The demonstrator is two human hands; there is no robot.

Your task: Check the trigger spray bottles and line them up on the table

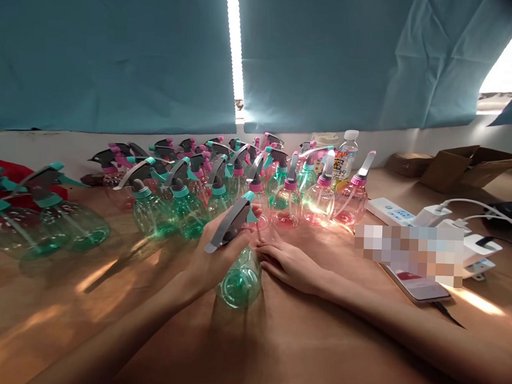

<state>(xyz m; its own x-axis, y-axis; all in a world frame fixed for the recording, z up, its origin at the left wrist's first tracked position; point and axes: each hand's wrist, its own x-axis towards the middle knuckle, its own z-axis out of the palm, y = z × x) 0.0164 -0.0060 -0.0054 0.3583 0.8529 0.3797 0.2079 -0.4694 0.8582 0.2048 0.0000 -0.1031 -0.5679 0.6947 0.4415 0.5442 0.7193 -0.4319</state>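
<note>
A green see-through spray bottle (240,284) with a grey and teal trigger head stands tilted in front of me. My left hand (214,255) is wrapped round its neck, just under the trigger head, and part of the neck is hidden by the fingers. At the bottle's right side, my right hand (289,263) rests low over the table with its fingers stretched toward the bottle. Whether those fingertips touch it, I cannot tell. Just beyond the hands are more green spray bottles (188,215) and pink spray bottles (285,207).
Two green bottles (76,225) lean at the left. On the right are a power strip (389,210) with white chargers, a phone (420,287) and an open cardboard box (462,168). A clear drink bottle (347,153) stands behind; teal curtains (118,58) hang at the back.
</note>
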